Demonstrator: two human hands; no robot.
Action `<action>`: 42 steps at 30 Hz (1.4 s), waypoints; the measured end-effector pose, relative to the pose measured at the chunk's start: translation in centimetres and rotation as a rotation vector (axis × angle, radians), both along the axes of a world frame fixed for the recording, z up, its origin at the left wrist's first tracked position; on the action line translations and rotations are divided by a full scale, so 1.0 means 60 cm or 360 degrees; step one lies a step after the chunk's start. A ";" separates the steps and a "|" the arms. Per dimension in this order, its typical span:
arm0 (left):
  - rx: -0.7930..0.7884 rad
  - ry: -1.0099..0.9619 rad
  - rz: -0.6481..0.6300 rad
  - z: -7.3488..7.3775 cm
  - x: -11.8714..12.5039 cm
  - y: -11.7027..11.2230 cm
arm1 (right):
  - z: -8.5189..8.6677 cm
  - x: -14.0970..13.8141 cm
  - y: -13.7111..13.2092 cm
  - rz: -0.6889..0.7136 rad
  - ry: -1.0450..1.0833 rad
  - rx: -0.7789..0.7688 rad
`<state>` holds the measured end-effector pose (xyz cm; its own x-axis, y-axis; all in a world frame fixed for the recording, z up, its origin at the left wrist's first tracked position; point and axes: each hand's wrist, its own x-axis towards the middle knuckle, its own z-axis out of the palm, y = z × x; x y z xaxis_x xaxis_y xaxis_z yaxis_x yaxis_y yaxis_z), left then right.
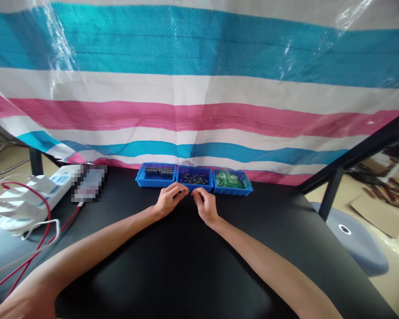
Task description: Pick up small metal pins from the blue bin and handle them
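Note:
My left hand [168, 199] and my right hand [205, 205] meet just in front of the middle blue bin [182, 186]. Each is closed in a pinch, and a thin, small metal piece [188, 191] spans the gap between the fingertips. Its exact kind is too small to make out. Loose slim metal pieces [195, 179], like screws or pins, lie in the middle bin. The left blue bin [154, 183] holds rows of short dark metal cylinders [159, 171]. In the right blue bin [232, 191] are green and clear plastic bags or pieces [231, 179].
A white power strip [58, 181] with plugged-in chargers [20, 208] and red and white cables [48, 212] occupies the left side of the black table [173, 266]. Beside it is a blurred-out device [89, 182]. A striped sheet [186, 115] hangs behind the bins. A grey stool [355, 239] stands right.

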<state>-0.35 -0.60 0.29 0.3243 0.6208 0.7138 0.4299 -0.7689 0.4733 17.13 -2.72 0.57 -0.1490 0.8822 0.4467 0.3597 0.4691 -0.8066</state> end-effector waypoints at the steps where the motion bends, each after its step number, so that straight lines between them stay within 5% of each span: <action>1: 0.0001 0.0000 0.0008 -0.001 0.000 0.001 | 0.000 0.000 0.000 -0.0002 0.0006 0.0006; 42: 0.0119 -0.0061 0.0107 0.009 0.002 -0.006 | -0.003 0.000 0.000 -0.0051 0.0082 0.0027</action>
